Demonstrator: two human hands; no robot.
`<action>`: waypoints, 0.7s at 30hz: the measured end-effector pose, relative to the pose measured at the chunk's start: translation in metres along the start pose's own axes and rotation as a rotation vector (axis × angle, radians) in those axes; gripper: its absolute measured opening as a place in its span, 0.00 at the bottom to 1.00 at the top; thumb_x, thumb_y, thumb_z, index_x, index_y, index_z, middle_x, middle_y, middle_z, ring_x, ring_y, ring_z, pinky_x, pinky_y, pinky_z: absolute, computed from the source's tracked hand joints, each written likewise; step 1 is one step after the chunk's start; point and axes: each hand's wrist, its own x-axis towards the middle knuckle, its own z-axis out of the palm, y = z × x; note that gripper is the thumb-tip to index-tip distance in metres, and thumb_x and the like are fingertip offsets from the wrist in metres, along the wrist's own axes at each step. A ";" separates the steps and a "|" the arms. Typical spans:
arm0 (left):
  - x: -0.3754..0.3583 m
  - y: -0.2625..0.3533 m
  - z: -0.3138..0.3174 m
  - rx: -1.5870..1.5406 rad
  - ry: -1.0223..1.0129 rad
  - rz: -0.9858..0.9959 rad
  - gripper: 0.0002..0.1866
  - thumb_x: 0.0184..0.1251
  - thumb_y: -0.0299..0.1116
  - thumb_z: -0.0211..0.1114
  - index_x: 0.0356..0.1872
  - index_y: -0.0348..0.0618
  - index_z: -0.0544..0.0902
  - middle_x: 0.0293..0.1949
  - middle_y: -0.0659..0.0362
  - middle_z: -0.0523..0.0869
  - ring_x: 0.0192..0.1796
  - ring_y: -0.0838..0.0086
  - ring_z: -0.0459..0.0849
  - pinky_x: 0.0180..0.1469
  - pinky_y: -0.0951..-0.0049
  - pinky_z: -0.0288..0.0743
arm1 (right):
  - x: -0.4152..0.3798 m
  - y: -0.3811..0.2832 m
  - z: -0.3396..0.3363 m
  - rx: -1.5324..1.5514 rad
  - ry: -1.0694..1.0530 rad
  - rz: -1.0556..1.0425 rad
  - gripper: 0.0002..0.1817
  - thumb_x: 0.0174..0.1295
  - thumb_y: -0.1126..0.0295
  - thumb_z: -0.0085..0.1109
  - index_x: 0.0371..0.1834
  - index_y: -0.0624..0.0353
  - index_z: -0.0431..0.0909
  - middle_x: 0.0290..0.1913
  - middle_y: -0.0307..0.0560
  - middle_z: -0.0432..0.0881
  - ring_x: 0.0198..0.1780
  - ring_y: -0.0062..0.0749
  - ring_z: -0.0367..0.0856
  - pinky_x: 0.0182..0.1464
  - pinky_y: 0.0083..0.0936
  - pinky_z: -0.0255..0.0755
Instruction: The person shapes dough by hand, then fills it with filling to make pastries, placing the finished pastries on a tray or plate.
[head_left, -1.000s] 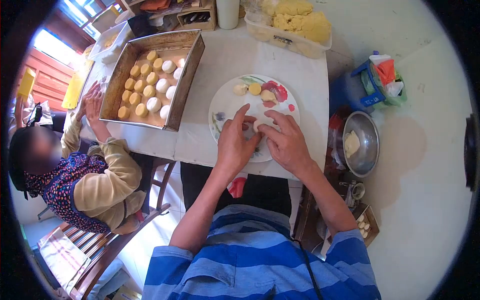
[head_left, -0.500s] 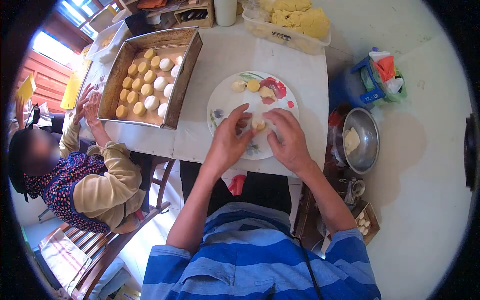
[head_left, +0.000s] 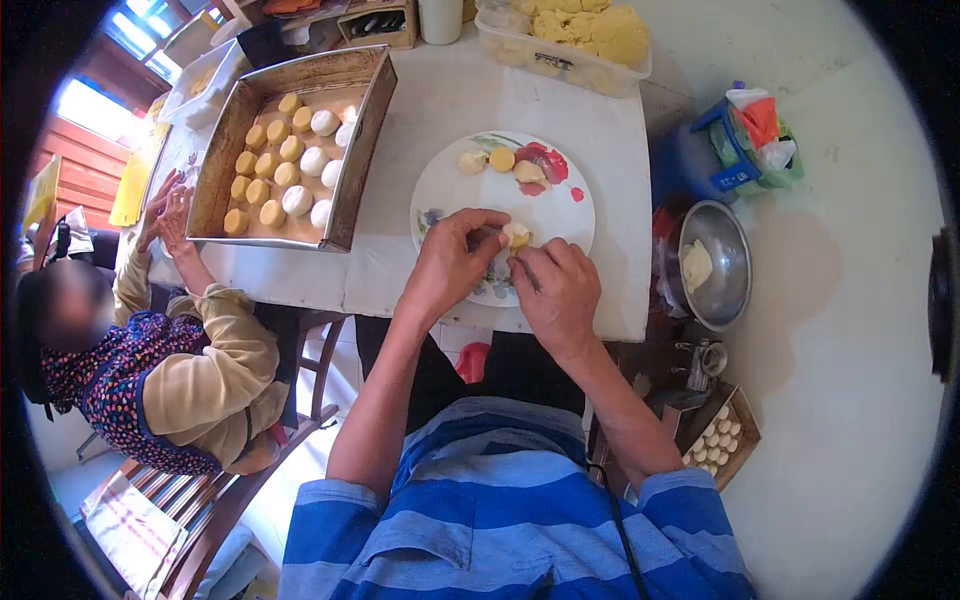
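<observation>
On the counter (head_left: 440, 100), left of the flowered plate (head_left: 445, 190), a baking tray (head_left: 222, 150) is already filled with about a dozen shaped balls, so much is judged done. At the plate's far edge three small pieces (head_left: 500, 160) remain unworked. Over its near half, a dough piece (head_left: 516, 236) is pinched between the left hand (head_left: 450, 265) and right hand (head_left: 555, 290), closed together on it.

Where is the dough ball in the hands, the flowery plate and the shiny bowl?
dough ball (head_left: 516, 235), head view, on its pale top between the fingertips.
flowery plate (head_left: 440, 185), head view, on bare white surface at its left side.
shiny bowl (head_left: 733, 262), head view, on its inner metal wall.
</observation>
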 end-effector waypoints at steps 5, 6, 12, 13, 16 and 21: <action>0.002 -0.010 0.002 -0.030 0.007 0.017 0.13 0.76 0.27 0.68 0.57 0.34 0.88 0.45 0.53 0.92 0.47 0.75 0.86 0.53 0.72 0.81 | -0.001 -0.006 0.006 -0.040 0.022 0.003 0.08 0.56 0.67 0.75 0.36 0.54 0.87 0.32 0.43 0.77 0.35 0.41 0.80 0.37 0.41 0.73; 0.001 -0.009 0.002 -0.035 0.010 0.020 0.13 0.76 0.27 0.68 0.57 0.34 0.88 0.45 0.53 0.92 0.47 0.75 0.86 0.53 0.72 0.81 | -0.001 -0.007 0.006 -0.047 0.018 0.007 0.08 0.56 0.68 0.75 0.36 0.55 0.86 0.32 0.43 0.77 0.35 0.41 0.81 0.37 0.41 0.74; 0.000 -0.009 0.001 0.031 0.040 0.074 0.13 0.75 0.23 0.65 0.56 0.34 0.88 0.48 0.48 0.92 0.49 0.68 0.89 0.56 0.68 0.81 | 0.003 -0.008 0.007 -0.064 0.006 -0.050 0.07 0.57 0.69 0.73 0.35 0.56 0.83 0.32 0.44 0.75 0.36 0.41 0.82 0.37 0.40 0.77; 0.000 -0.010 0.001 0.042 0.043 0.107 0.13 0.74 0.22 0.65 0.56 0.35 0.88 0.49 0.48 0.92 0.50 0.68 0.89 0.56 0.67 0.81 | 0.005 -0.007 0.005 -0.065 0.009 -0.080 0.08 0.57 0.70 0.72 0.35 0.57 0.82 0.31 0.44 0.75 0.36 0.41 0.82 0.37 0.39 0.78; -0.001 -0.015 0.002 0.068 0.063 0.169 0.13 0.73 0.21 0.66 0.56 0.36 0.88 0.48 0.48 0.92 0.49 0.68 0.89 0.55 0.67 0.81 | 0.012 0.005 0.002 -0.030 0.020 -0.183 0.10 0.57 0.71 0.74 0.37 0.58 0.81 0.34 0.46 0.78 0.34 0.42 0.83 0.37 0.36 0.78; -0.002 -0.014 0.003 0.037 0.034 0.102 0.14 0.71 0.22 0.70 0.56 0.36 0.88 0.46 0.49 0.91 0.44 0.72 0.88 0.51 0.68 0.82 | 0.038 0.024 -0.009 0.452 -0.255 0.282 0.16 0.60 0.70 0.77 0.46 0.60 0.80 0.38 0.44 0.83 0.31 0.31 0.82 0.36 0.29 0.78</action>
